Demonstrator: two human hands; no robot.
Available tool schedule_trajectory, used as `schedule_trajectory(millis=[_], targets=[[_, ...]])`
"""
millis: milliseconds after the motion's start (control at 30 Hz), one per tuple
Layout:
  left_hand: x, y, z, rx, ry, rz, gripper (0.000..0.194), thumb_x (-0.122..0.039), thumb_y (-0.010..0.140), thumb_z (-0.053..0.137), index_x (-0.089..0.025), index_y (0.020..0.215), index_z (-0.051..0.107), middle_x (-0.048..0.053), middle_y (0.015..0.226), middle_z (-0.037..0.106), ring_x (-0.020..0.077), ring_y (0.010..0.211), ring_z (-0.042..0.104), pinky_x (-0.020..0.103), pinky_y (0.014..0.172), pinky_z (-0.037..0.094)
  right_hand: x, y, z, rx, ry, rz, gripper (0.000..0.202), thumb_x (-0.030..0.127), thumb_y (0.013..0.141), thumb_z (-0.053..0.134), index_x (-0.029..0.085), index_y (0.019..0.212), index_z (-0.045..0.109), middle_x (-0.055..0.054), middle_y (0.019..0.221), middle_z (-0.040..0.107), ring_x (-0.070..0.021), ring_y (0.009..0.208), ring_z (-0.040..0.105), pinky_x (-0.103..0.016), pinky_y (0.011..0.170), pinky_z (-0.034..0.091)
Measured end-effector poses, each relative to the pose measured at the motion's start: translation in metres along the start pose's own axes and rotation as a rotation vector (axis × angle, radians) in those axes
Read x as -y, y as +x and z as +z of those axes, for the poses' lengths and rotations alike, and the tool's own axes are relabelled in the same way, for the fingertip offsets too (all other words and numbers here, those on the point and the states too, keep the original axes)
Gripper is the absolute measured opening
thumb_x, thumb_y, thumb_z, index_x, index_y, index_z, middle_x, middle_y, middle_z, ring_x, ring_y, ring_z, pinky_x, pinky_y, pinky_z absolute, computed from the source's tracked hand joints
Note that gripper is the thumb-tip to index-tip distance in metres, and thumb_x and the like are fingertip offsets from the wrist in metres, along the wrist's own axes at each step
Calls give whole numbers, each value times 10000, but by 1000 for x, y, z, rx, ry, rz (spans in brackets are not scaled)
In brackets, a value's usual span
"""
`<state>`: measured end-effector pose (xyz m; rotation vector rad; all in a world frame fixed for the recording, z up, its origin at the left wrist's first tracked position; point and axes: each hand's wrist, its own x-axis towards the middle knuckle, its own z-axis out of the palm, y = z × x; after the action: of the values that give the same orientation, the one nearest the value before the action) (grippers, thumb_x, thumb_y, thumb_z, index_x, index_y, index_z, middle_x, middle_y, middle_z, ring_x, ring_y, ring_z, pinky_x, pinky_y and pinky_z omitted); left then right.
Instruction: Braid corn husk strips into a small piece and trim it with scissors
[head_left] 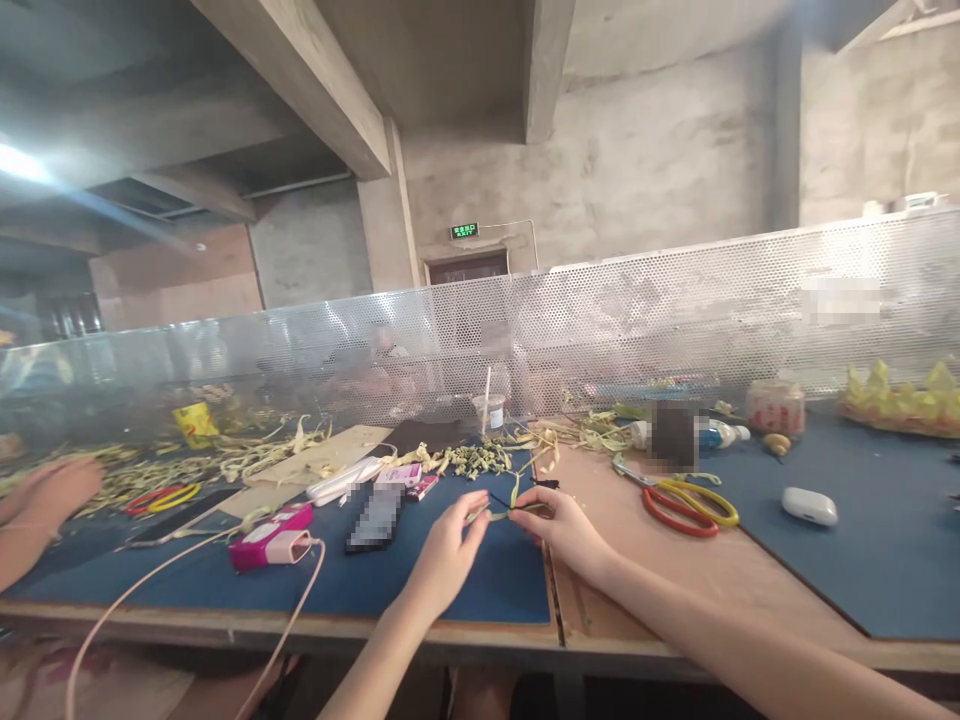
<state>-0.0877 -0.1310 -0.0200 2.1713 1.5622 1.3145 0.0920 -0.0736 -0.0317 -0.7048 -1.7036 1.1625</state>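
Above the blue table mat, my left hand (pixel 454 545) pinches one end of a thin green plant strip (pixel 515 490). Fingers of my right hand (pixel 559 525) are closed on the same strip, just to the right, where it bends and crosses. The two hands are a short gap apart. Behind them lies a row of knotted greenish pieces (pixel 484 460). A dark phone (pixel 375 518) rests left of my left hand. Scissors with red and yellow handles (pixel 686 508) lie to the right of my right hand.
A pink box (pixel 270 537) with a cable, a clear cup (pixel 491 412) with a straw, a white earphone case (pixel 809 507) and a jar (pixel 776 407) stand around. Another person's hands (pixel 56 500) are at the far left, near more scissors (pixel 163 498). A perforated metal screen (pixel 637 330) runs behind.
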Motion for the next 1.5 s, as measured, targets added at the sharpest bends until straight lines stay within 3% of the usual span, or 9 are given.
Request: schedule_trajectory(millis=[133,267,467,667,767,1100,1300,1500], targets=[[-13,7,19,87,-121,59,367,-379,828,485,-253,1169,534,55,1184,606,216,1035,588,299,810,487,1,-1,-2,18,-28,-34,269,407,678,653,178,805,592,6,672,575,-120,589,525,-227,521,422],[-11,11,18,103,-241,-6,279,-372,802,528,-232,1019,634,47,1049,679,213,933,633,289,813,488,3,-3,-1,43,-35,-34,274,412,705,626,170,835,622,-10,692,602,-130,609,547,-234,525,438],[-4,10,14,77,-256,-81,282,-388,792,519,-189,899,688,52,803,723,224,746,670,285,632,521,5,-4,-2,94,-68,-56,330,461,732,593,170,872,662,-41,781,664,-159,680,587,-248,554,455],[-8,9,11,-36,-201,-92,245,-409,759,555,-201,785,681,55,883,713,246,861,636,330,801,474,3,-5,-4,92,-168,-84,312,440,790,529,177,900,655,-44,802,671,-159,671,594,-244,535,449],[-10,8,9,-47,-191,-87,245,-410,764,546,-200,791,670,54,890,708,241,874,627,332,820,462,3,-5,-4,53,-254,-146,237,385,795,543,180,841,652,-34,801,656,-158,715,585,-261,628,453],[-3,5,12,50,-187,-69,210,-372,750,556,-178,773,633,51,814,683,214,807,625,311,757,476,1,-6,-6,13,-593,-396,104,187,799,573,197,737,656,-22,761,592,-158,780,507,-262,719,415],[-9,3,11,128,-178,-82,168,-331,740,568,-176,747,632,48,803,672,209,802,618,313,775,462,-4,-9,-7,46,-771,-474,157,93,778,552,197,780,670,-47,830,603,-188,832,466,-319,772,365],[-12,2,12,222,-176,-61,169,-314,781,525,-178,787,625,42,844,663,203,840,608,308,794,448,-2,-15,-9,100,-875,-501,241,37,772,489,209,767,657,-23,767,617,-171,788,442,-323,755,296]])
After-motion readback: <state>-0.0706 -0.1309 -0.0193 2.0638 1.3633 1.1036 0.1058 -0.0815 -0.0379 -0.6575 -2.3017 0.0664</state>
